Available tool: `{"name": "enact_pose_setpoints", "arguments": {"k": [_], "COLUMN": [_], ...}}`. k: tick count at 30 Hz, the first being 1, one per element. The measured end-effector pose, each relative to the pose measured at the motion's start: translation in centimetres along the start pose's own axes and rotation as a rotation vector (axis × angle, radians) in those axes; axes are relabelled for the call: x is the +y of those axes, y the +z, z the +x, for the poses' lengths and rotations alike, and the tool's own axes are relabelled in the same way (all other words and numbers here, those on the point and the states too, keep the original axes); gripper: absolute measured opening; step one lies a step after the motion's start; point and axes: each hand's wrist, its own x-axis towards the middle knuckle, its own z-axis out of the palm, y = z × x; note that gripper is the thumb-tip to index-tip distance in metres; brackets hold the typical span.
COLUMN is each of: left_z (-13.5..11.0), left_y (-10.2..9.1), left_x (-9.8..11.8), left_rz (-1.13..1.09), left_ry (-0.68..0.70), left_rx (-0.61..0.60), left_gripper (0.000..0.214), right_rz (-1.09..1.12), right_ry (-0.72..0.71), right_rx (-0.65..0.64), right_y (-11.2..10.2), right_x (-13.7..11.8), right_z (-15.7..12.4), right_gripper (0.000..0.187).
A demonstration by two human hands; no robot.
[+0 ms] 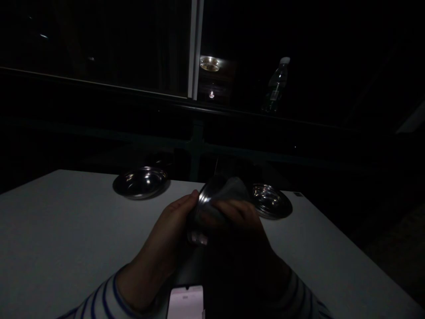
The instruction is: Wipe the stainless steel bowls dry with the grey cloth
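Note:
Over the middle of the white table (83,230), my left hand (171,230) grips a shiny metal bowl (206,195) by its left edge, with the bowl tipped on its side. My right hand (241,217) is closed at the bowl's inner side, pressing what looks like a grey cloth (235,188) against it; the dark and motion blur hide its exact outline. A second metal bowl (141,184) stands upright at the table's back left. Behind my right hand, at the back right, sits a stack of similar metal bowls or plates (272,204).
A phone (186,303) with a lit screen lies at the near edge, below my hands. Beyond the table, a clear plastic bottle (277,84) with a white cap stands near a dark window. A white window frame post (195,48) rises at the back.

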Motion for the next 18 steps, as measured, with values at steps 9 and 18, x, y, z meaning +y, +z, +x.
{"name": "enact_pose_setpoints", "arguments": {"k": [9,18], "left_z": [0.0,-0.4], "left_y": [-0.2,0.2], "left_x": [-0.2,-0.5], "left_rz": [0.084,0.113], "left_ry": [0.040,0.064], "left_rx": [0.028,-0.039], "left_gripper": [0.017,0.019], "right_rz": [0.007,-0.059], "right_ry": [-0.006,0.216], "right_rx": [-0.004,0.032], "right_y": [0.8,0.0], "right_x": [-1.6,0.1], "right_z": [-0.4,-0.1], "right_gripper": [0.026,0.030]}}
